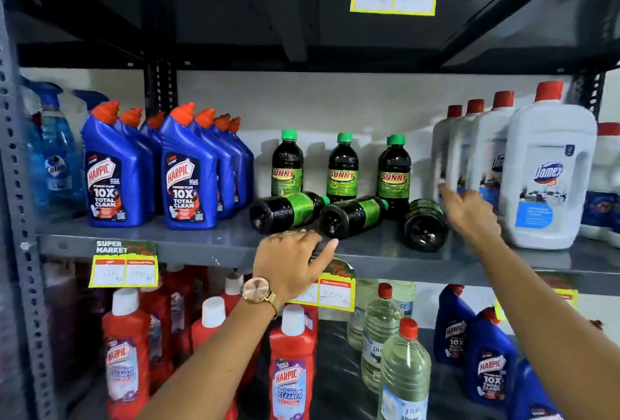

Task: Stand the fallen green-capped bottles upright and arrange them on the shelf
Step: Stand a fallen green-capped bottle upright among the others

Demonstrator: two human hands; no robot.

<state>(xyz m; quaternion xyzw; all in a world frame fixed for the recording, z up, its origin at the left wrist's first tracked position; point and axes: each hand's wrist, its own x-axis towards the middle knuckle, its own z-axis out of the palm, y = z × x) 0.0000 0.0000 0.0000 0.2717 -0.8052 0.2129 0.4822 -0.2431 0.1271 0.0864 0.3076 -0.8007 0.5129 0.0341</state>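
Three dark green-capped bottles (287, 164) (342, 168) (394, 171) stand at the back of the middle shelf (208, 235), and a further cap shows behind the right one. Three more lie on their sides in front: one on the left (285, 211), one in the middle (352, 215), and one on the right (424, 225) with its base facing me. My left hand (292, 262) is curled at the shelf's front edge over a dark bottle (317, 250) that it mostly hides. My right hand (469, 215) hovers open, fingers spread, just right of the rightmost fallen bottle.
Blue Harpic bottles (188, 178) crowd the shelf to the left. White Domex jugs (550, 171) stand to the right, close to my right hand. The shelf below holds red Harpic bottles (292, 372) and clear bottles (402, 372). Price tags (124, 268) hang on the shelf edge.
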